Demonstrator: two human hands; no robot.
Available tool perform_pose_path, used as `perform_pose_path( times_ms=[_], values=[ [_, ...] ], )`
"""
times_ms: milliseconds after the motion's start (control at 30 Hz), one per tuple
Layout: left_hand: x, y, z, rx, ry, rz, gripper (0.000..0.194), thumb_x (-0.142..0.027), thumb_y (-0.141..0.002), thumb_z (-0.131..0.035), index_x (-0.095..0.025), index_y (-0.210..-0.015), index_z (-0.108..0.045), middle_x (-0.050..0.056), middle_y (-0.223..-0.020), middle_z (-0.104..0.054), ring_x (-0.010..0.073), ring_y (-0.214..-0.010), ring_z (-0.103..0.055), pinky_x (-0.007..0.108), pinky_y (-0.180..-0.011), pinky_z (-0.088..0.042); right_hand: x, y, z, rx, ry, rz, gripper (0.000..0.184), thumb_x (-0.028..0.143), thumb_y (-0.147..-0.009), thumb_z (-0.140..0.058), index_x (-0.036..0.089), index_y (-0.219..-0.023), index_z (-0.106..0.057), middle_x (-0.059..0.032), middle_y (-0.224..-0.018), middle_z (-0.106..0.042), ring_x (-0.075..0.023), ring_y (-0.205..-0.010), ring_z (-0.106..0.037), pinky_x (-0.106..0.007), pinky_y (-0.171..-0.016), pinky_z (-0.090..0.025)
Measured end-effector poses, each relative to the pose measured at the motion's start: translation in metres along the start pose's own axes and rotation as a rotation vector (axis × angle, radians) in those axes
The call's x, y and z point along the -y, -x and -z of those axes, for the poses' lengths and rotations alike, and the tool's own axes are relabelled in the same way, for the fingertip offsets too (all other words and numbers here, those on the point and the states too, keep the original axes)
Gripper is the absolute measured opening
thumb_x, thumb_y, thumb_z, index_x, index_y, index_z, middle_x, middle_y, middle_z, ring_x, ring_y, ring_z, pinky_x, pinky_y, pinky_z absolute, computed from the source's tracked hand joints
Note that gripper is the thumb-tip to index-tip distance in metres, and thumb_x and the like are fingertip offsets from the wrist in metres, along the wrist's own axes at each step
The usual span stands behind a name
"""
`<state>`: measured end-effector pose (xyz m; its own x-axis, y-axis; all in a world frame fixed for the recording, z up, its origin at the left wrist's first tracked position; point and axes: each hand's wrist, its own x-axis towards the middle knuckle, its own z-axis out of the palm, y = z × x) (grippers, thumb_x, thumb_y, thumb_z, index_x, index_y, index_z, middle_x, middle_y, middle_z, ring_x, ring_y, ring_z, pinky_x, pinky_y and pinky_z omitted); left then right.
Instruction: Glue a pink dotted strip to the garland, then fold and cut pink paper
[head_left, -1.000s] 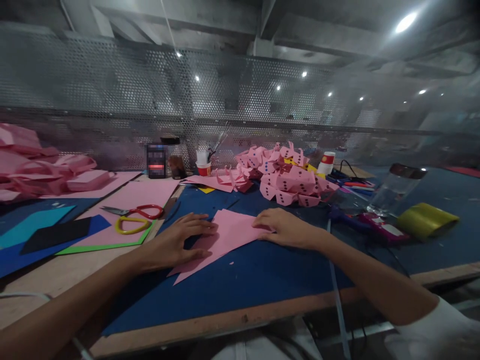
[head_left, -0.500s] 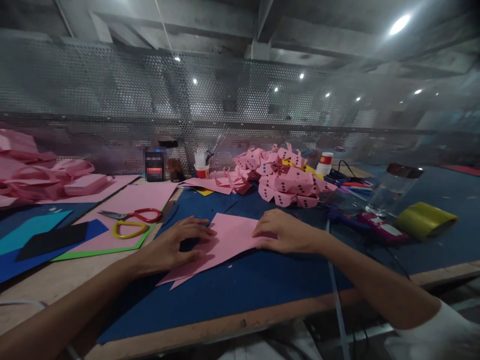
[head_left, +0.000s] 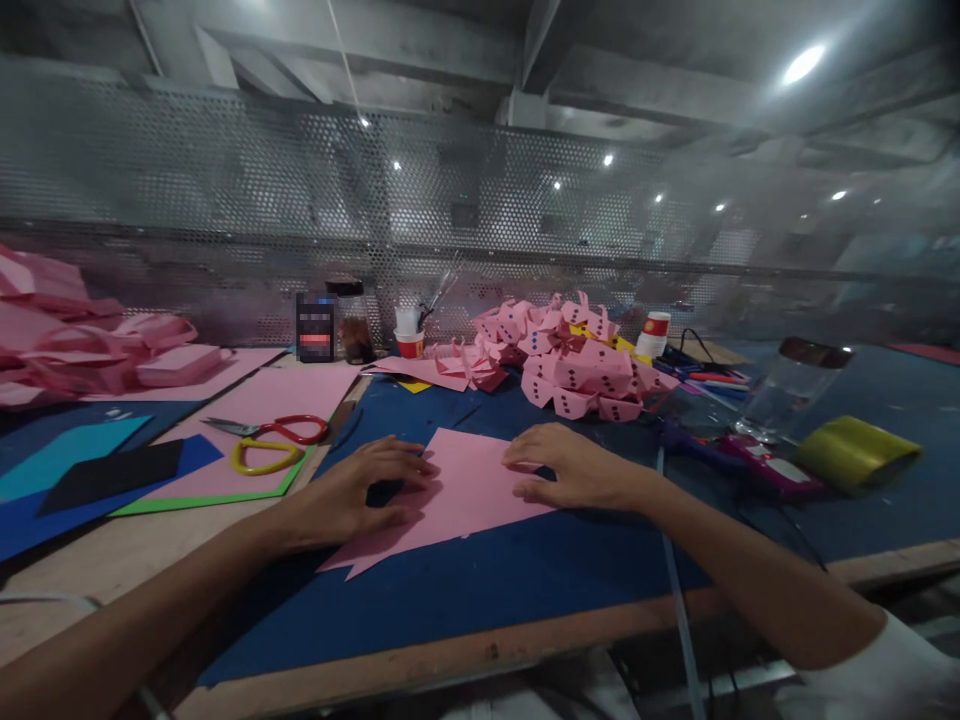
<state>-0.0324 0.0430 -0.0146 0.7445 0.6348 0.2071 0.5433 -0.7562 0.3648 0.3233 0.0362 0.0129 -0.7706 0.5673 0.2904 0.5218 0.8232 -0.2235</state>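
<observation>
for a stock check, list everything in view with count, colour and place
pink paper: count unclear, pink, centre
scissors: 1, red and yellow loops, left
sheets: several, mixed colours, left
plain shapes: several, pink, far left
dotted shapes: several, pink, back centre
dark item: 1, black, back left, blurred
jar: 1, brown contents, back left
paper cups: at least 2, red and white, back
pens: several, mixed, back right
bottle: 1, clear, right
roll: 1, yellow, right
gadgets: count unclear, purple and magenta, right
strip: 1, whitish, front right
mat: count unclear, blue, beneath
mesh: count unclear, grey, behind
lights: several, white, overhead
left hand: 1, bare, paper's left
right hand: 1, bare, paper's right
sleeve: 1, white, lower right
</observation>
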Motion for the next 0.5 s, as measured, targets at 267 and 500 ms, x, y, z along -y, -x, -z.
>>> perform_pose_path(
  times_ms=[267, 500],
  values=[
    [-0.0067, -0.0017, 0.0025, 0.011, 0.015, 0.009, 0.041, -0.047, -0.091, -0.071, -0.033, -0.130, -0.068, 0.003, -0.136, -0.069, 0.0252, -0.137, -0.055, 0.049, -0.125, -0.024, 0.0049, 0.0011, 0.0023, 0.051, 0.031, -0.025, 0.033, 0.041, -0.095, -0.066, 0.018, -0.117, -0.074, -0.0091, -0.115, -0.076, -0.0265, -0.109, -0.067, -0.040, -0.100, -0.043],
    [-0.0049, -0.0016, 0.0007, 0.020, 0.014, 0.038, 0.039, -0.047, -0.092, -0.069, -0.034, -0.129, -0.067, 0.003, -0.137, -0.068, 0.0252, -0.135, -0.056, 0.049, -0.125, -0.023, 0.0090, 0.0030, 0.0025, 0.031, -0.005, -0.081, 0.030, 0.039, -0.095, -0.065, 0.019, -0.115, -0.076, -0.0076, -0.110, -0.078, -0.0239, -0.105, -0.070, -0.033, -0.093, -0.047]
  ],
)
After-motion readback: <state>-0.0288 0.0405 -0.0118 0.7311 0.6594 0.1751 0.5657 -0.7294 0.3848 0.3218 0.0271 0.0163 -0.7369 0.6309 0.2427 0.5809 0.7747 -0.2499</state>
